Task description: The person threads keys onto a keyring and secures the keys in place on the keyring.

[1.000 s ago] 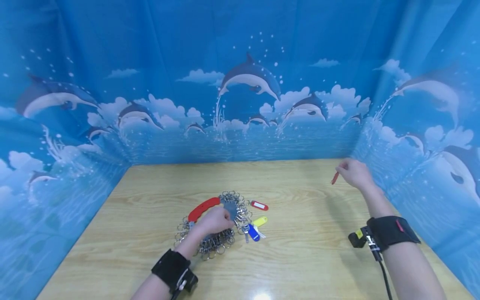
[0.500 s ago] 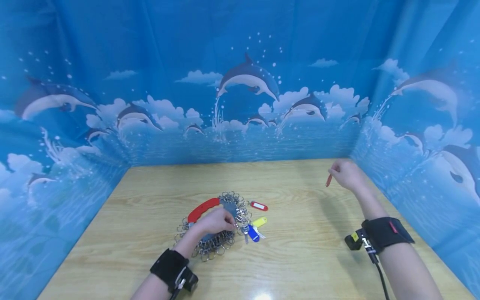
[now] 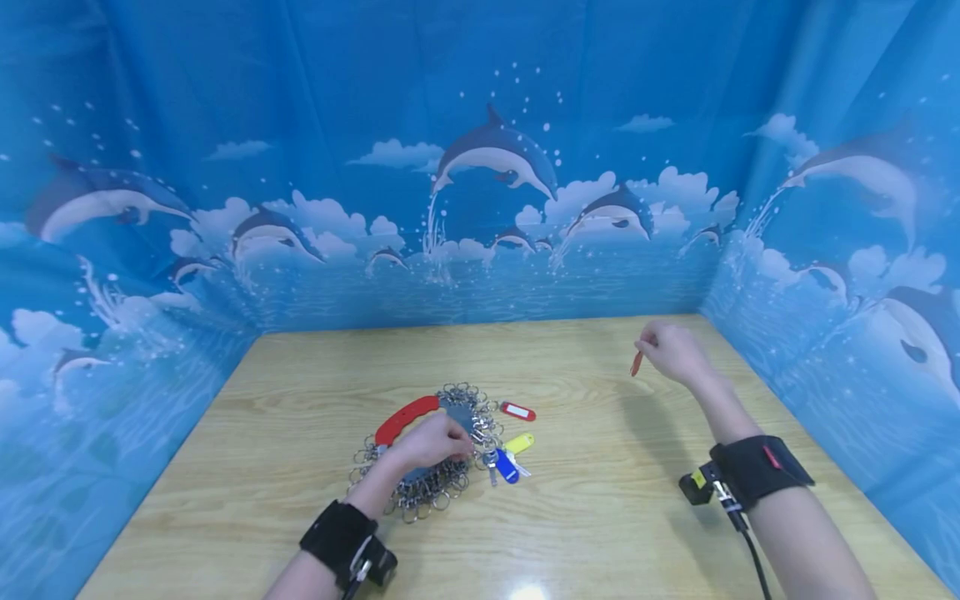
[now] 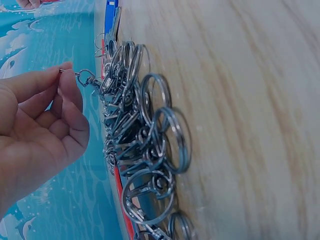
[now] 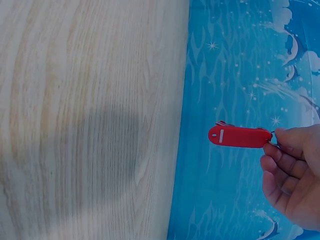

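Note:
In the left wrist view, my left hand point(image 4: 50, 107) pinches a metal split ring point(image 4: 63, 71) between thumb and fingertip. That ring is joined by a small swivel clasp point(image 4: 90, 80) to a key holder, which carries many split rings point(image 4: 172, 140). In the head view the key holder lies on the table with its red handle point(image 3: 405, 419) and grey plate point(image 3: 459, 417) partly behind my left hand. Over the table at the right, my right hand point(image 3: 671, 352) holds a small red key tag point(image 5: 240, 137) by its ring end. The tag has a rounded end and a narrow pale slot.
Right of the key holder lie a red tag point(image 3: 517, 411) with a white label, a yellow tag point(image 3: 521, 443), a blue tag point(image 3: 507, 467) and silver keys point(image 3: 492, 468). A blue dolphin-print curtain point(image 3: 480, 275) encloses the wooden table point(image 3: 585, 533) at back and sides.
My right hand has moved left with the red key tag hanging from its fingers. The left hand has shifted slightly right at the key holder, with its fingers opening out a little.

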### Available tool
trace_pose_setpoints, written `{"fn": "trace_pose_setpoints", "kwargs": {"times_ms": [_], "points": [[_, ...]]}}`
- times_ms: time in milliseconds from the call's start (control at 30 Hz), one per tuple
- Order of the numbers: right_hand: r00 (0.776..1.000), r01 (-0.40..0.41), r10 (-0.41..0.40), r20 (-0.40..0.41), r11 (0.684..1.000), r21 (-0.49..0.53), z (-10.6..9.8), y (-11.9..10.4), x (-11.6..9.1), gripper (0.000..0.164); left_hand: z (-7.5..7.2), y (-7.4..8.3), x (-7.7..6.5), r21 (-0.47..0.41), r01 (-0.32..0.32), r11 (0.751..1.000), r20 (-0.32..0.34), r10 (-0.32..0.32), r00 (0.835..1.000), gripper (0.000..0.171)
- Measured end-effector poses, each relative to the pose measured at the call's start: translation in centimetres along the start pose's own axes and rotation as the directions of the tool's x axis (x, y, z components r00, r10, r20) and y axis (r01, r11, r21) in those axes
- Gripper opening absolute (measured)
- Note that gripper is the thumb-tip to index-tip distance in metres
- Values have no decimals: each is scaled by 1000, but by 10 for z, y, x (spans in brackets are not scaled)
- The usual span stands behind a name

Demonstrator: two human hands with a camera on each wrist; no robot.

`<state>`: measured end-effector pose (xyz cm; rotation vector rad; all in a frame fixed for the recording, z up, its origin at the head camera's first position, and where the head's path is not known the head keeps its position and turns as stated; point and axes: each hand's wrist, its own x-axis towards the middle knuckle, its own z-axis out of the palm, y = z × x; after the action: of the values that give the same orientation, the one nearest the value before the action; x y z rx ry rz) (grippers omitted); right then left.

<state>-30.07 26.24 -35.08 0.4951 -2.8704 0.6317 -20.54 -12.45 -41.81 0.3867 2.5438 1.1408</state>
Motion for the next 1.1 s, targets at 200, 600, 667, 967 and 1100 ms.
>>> {"fn": "trace_pose_setpoints", "kwargs": {"times_ms": [200, 600, 667, 967, 1100], "points": [[1000, 12, -13, -18, 1000, -12, 4, -2, 2, 16, 0, -1, 1, -58, -18, 998, -5, 18, 1000, 16], [1000, -13, 13, 13, 1000, 3, 9, 0, 0, 16, -1, 1, -1, -49, -25, 999, -40, 23, 999, 19], [1000, -12, 12, 9, 1000, 8, 9, -1, 0, 16, -1, 2, -2, -43, -10, 999, -42, 9, 999, 19], [1000, 13, -13, 26, 1000, 14, 18, -11, -3, 15, 0, 7, -3, 31, 55, 998, -58, -53, 997, 25], [999, 48, -48, 11, 999, 15, 21, -15, -2, 14, -1, 10, -3, 33, 98, 995, -104, -94, 990, 15]]}}
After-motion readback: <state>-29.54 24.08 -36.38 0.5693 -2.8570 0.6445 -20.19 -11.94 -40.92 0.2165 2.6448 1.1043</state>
